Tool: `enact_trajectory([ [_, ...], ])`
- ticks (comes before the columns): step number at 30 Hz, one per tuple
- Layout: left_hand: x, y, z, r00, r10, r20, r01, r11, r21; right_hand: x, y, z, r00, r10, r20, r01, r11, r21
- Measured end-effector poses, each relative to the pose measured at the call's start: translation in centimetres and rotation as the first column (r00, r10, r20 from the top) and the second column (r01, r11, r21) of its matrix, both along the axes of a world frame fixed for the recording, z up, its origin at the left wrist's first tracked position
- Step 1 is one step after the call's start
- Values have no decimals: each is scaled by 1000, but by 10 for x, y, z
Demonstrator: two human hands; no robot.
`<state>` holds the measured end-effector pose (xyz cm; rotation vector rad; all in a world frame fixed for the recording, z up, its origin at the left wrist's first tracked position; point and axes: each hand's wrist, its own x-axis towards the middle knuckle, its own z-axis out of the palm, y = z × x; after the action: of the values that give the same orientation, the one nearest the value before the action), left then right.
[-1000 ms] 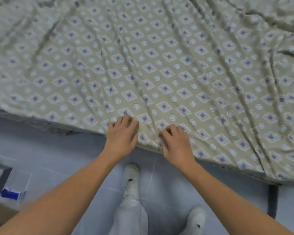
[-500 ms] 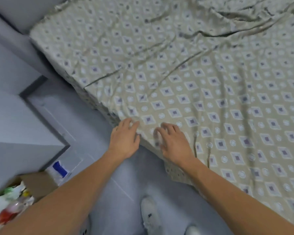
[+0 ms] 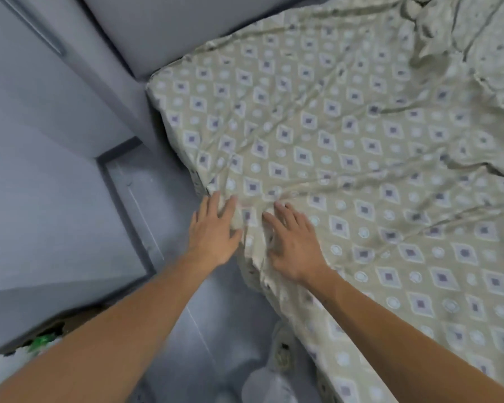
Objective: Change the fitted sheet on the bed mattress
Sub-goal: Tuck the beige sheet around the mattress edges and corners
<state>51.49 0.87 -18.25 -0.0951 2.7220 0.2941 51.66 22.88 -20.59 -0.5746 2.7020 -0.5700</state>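
A beige fitted sheet [image 3: 346,146] with a pattern of purple diamonds and white circles covers the mattress and fills the right of the head view. It is creased, and bunched at the far right. My left hand [image 3: 214,234] lies flat at the mattress's near edge with its fingers straight, the fingertips on the sheet. Close beside it, my right hand [image 3: 293,242] presses palm-down on the sheet with spread fingers. Folds of cloth gather between the two hands.
A grey wall and skirting [image 3: 70,117] run along the left, close to the bed's corner. Grey floor tiles [image 3: 163,205] lie below. A cardboard box [image 3: 41,341] with rubbish sits at the bottom left. My white shoe [image 3: 271,385] stands by the bed.
The view has swung left along the bed's edge, bringing the wall and the mattress corner into sight. Both hands stay flat on the sheet at the edge, fingers now straighter.
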Motion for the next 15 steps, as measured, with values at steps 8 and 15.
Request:
enact_trajectory([
  [8, -105, -87, -10, 996, -36, -79, 40, 998, 51, -112, -94, -9, 988, 96, -119, -104, 992, -65],
  [15, -114, -113, -10, 988, -101, -117, 105, 994, 27, -131, -123, -4, 972, 33, -233, -24, 999, 43],
])
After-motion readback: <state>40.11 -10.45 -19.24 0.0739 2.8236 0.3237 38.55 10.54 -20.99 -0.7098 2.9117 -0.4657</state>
